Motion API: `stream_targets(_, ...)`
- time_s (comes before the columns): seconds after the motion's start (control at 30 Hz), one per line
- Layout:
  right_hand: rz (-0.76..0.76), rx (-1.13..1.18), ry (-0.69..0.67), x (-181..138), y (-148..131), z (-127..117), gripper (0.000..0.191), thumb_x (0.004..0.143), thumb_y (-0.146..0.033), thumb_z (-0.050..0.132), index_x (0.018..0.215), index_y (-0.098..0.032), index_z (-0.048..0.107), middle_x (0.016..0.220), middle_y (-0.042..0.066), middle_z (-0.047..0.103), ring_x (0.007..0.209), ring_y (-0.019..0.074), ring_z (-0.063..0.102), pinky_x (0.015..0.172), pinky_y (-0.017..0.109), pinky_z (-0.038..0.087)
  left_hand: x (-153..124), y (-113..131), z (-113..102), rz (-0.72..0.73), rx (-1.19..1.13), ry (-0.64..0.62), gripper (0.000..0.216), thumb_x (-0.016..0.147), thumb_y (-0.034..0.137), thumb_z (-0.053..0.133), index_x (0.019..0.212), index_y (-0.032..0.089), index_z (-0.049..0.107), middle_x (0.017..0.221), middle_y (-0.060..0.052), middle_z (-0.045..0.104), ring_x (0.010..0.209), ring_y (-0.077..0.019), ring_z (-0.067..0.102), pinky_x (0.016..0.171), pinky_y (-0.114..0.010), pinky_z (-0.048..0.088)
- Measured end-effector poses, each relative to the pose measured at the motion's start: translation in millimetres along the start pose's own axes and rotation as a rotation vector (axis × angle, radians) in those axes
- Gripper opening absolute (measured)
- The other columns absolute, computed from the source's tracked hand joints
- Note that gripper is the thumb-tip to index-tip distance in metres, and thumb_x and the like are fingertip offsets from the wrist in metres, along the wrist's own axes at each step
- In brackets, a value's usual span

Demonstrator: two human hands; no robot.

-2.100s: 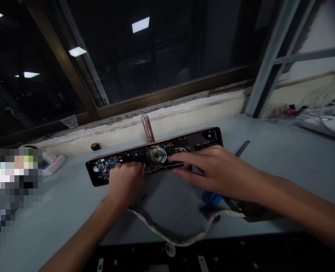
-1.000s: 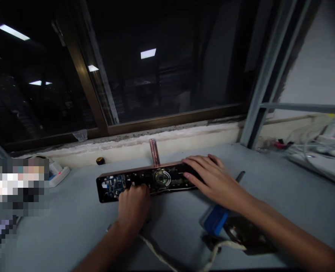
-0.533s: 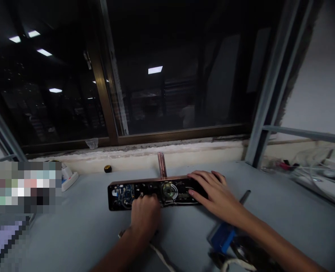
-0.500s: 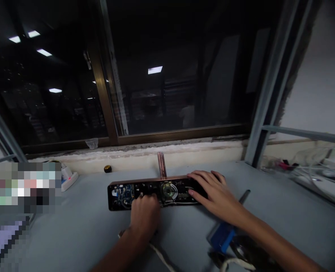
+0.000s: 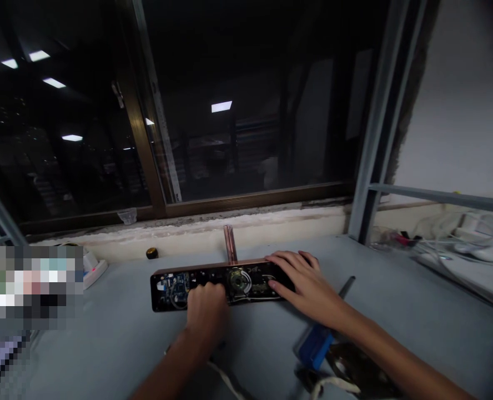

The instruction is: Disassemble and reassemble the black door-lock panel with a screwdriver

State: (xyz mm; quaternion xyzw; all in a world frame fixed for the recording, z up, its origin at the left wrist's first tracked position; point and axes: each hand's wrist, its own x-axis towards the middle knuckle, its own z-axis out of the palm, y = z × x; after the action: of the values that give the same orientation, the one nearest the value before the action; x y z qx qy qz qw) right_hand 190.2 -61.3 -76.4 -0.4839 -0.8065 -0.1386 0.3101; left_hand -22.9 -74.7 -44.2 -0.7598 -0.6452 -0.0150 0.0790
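A long dark lock panel (image 5: 169, 289) with a copper rim lies face down on the grey table (image 5: 417, 311), its circuit board and round metal mechanism exposed. A copper handle (image 5: 229, 244) sticks up from its far side. My left hand (image 5: 207, 314) is curled into a fist at the panel's near edge, left of the mechanism; what the fingers pinch is hidden. My right hand (image 5: 307, 286) lies flat with fingers spread over the panel's right end.
A blue-handled tool (image 5: 315, 347) and a dark plate lie near my right forearm, with a white cord (image 5: 225, 380) trailing below. A dark rod (image 5: 346, 286) lies to the right, a small black-and-gold knob (image 5: 151, 253) by the sill, a white power strip (image 5: 92, 272) at the left, cables at the far right.
The camera has tilted up, showing more window. My right hand slid from the panel's middle to its right end. My left hand stays curled at the near edge.
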Motion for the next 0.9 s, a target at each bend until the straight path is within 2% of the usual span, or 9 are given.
stream_targets(0.27,-0.001,0.01,-0.018,-0.2,-0.8,-1.6,0.035,0.083,-0.032,0.044,0.117,-0.021,0.043,0.115,0.009,0.055,0.107,0.0233,0.048,0.096,0.049,0.023,-3.3,1.8,-7.6,0.054,0.021,-0.036,0.029,0.079,0.01,0.038,0.079,0.012,0.066,0.077,-0.016,0.065,0.078,-0.0253,0.062,0.064,-0.032,0.042)
stream_targets(0.47,0.029,0.06,-0.009,0.7,-0.2,-0.5,0.036,0.078,-0.022,0.046,0.114,-0.022,0.044,0.114,0.008,0.055,0.108,0.0228,0.047,0.097,0.048,0.022,-0.9,4.8,-7.3,0.054,0.013,0.008,0.027,0.076,0.007,0.04,0.076,0.011,0.067,0.073,-0.014,0.064,0.075,-0.0242,0.061,0.068,-0.035,0.041)
stream_targets(0.6,0.048,0.087,-0.001,1.6,-1.0,1.4,0.044,0.068,-0.014,0.045,0.111,-0.021,0.045,0.114,0.008,0.055,0.109,0.0236,0.046,0.097,0.049,0.019,-3.3,2.6,-3.8,0.087,0.099,0.169,0.024,0.077,0.006,0.041,0.078,0.011,0.065,0.075,-0.014,0.063,0.079,-0.0264,0.059,0.076,-0.04,0.04)
stream_targets(0.73,0.051,0.103,-0.001,2.1,-1.6,1.8,0.046,0.066,-0.013,0.043,0.111,-0.021,0.045,0.113,0.009,0.054,0.108,0.0238,0.046,0.097,0.05,0.018,-7.9,2.9,0.5,0.098,0.2,0.381,0.024,0.077,0.004,0.04,0.088,0.013,0.06,0.085,-0.012,0.059,0.082,-0.0269,0.054,0.072,-0.04,0.041)
stream_targets(0.83,0.053,0.113,-0.008,1.9,-1.7,0.6,0.046,0.066,-0.014,0.043,0.111,-0.022,0.045,0.112,0.008,0.055,0.108,0.0236,0.046,0.098,0.05,0.018,-9.2,1.7,3.3,0.096,0.239,0.434,0.023,0.078,0.005,0.039,0.086,0.016,0.058,0.082,-0.009,0.058,0.077,-0.025,0.053,0.068,-0.038,0.041)
stream_targets(0.9,0.054,0.118,-0.013,1.7,-1.8,-0.6,0.046,0.067,-0.014,0.043,0.111,-0.022,0.045,0.113,0.008,0.055,0.109,0.0237,0.046,0.098,0.05,0.017,-7.6,-0.8,5.3,0.096,0.249,0.478,0.022,0.079,0.008,0.041,0.091,0.016,0.058,0.091,-0.011,0.058,0.085,-0.026,0.053,0.072,-0.039,0.041)
